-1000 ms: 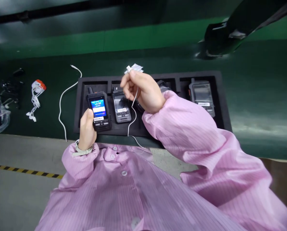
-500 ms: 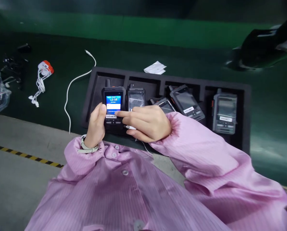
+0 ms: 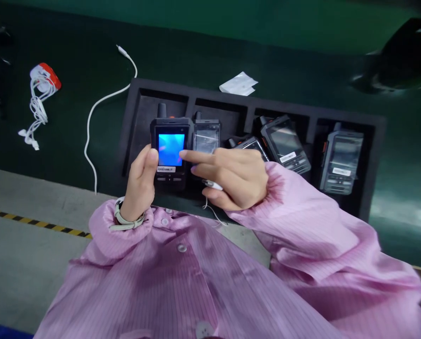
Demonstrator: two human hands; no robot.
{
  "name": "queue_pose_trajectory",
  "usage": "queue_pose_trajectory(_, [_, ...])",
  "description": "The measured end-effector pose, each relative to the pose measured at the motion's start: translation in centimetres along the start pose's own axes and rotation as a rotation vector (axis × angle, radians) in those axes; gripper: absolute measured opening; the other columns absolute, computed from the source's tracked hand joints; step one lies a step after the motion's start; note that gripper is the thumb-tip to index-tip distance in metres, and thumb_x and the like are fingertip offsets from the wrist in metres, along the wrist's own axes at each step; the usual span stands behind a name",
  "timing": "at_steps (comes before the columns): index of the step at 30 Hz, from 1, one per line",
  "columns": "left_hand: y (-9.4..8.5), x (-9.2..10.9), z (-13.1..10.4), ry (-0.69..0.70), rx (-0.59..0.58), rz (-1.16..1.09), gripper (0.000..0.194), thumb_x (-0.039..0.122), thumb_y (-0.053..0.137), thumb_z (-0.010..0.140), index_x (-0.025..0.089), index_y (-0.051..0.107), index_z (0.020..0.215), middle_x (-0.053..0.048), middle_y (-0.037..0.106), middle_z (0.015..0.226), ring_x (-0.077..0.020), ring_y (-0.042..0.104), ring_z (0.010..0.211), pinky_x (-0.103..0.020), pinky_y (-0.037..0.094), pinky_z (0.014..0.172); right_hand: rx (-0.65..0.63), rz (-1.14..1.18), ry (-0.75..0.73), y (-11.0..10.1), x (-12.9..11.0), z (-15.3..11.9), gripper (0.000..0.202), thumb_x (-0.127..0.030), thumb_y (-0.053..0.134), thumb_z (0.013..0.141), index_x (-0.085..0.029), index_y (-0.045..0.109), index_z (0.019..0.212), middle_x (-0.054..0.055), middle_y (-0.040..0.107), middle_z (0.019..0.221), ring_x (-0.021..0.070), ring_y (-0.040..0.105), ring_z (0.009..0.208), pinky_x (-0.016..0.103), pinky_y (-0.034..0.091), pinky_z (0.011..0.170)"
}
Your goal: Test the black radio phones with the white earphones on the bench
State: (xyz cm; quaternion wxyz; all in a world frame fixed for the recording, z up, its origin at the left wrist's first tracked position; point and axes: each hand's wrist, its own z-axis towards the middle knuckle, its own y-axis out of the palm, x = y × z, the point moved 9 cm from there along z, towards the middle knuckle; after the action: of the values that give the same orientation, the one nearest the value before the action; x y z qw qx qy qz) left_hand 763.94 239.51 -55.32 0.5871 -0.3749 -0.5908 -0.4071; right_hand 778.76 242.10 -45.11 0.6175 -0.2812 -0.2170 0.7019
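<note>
1. Black rectangular handheld radio with a stubby antenna and a glowing blue screen: it is held upright in view over the leftmost compartment of a long black foam tray.
2. Left hand: closed around the radio's left side, thumb lying along the front edge beside the screen. A pale green watch strap circles the wrist.
3. Right hand: its index finger stretches to the right edge of the lit screen; the tip seems to touch the glass, though the view from above leaves that uncertain. The lower fingers are curled, gripping a slim white plug with a metal tip; a thin white cord shows below the hand.
4. Just right of the lit radio, a black radio with a dark screen sits in the second compartment, partly covered by the right hand.
5. Farther right, a tilted black radio with a white label lies against another slanted black radio, mostly hidden by the hand. One more black radio with a white label strip occupies the rightmost compartment.
6. Behind the tray lies a crumpled white packet; to its left, a loose white cable curves across the dark green tabletop.
</note>
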Motion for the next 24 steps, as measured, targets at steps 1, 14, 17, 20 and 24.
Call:
queue_pose_trajectory(1, [0.0, -0.1, 0.0, -0.013, 0.0, -0.028, 0.041, 0.059, 0.048, 0.101, 0.022, 0.057, 0.086, -0.002, 0.062, 0.082, -0.0162, 0.061, 0.078, -0.031, 0.048, 0.072, -0.011, 0.001, -0.034, 0.3, -0.3, 0.0, 0.039, -0.034, 0.033, 0.11, -0.011, 0.063, 0.098, 0.016, 0.079, 0.106, 0.0137, 0.061, 0.061, 0.027, 0.047, 0.052])
queue_pose_trajectory(14, [-0.2, -0.5, -0.1, -0.067, 0.024, -0.067, 0.042, 0.061, 0.054, 0.096, 0.021, 0.055, 0.083, -0.001, 0.051, 0.076, -0.0132, 0.048, 0.068, -0.03, 0.041, 0.062, -0.043, -0.087, -0.03, 0.4, -0.2, -0.4, 0.046, -0.035, 0.027, 0.111, -0.013, 0.065, 0.099, 0.01, 0.078, 0.101, 0.0123, 0.064, 0.07, 0.025, 0.047, 0.055])
queue_pose_trajectory(17, [-0.3, -0.5, -0.2, -0.09, 0.039, -0.057, 0.044, 0.063, 0.056, 0.095, 0.021, 0.053, 0.081, 0.0, 0.047, 0.075, -0.0133, 0.044, 0.067, -0.03, 0.04, 0.063, -0.026, -0.055, -0.083, 0.5, -0.8, -0.3, 0.042, -0.036, 0.032, 0.11, -0.013, 0.065, 0.096, 0.01, 0.079, 0.102, 0.0119, 0.06, 0.065, 0.024, 0.047, 0.054])
queue_pose_trajectory(20, [-0.3, -0.4, -0.3, -0.096, 0.045, -0.059, 0.045, 0.064, 0.058, 0.094, 0.022, 0.053, 0.08, 0.0, 0.045, 0.075, -0.0142, 0.044, 0.068, -0.031, 0.04, 0.066, -0.061, -0.06, -0.131, 1.1, -1.3, -0.2, 0.042, -0.037, 0.036, 0.109, -0.014, 0.066, 0.093, 0.011, 0.08, 0.103, 0.0113, 0.056, 0.06, 0.024, 0.044, 0.05])
queue_pose_trajectory(24, [-0.3, -0.3, -0.3, -0.079, 0.059, -0.062, 0.044, 0.064, 0.058, 0.093, 0.022, 0.055, 0.08, 0.0, 0.048, 0.075, -0.0145, 0.048, 0.068, -0.031, 0.042, 0.068, -0.025, -0.068, -0.185, 1.0, -1.8, -0.2, 0.042, -0.038, 0.039, 0.108, -0.013, 0.067, 0.09, 0.012, 0.079, 0.097, 0.0119, 0.054, 0.058, 0.026, 0.038, 0.048])
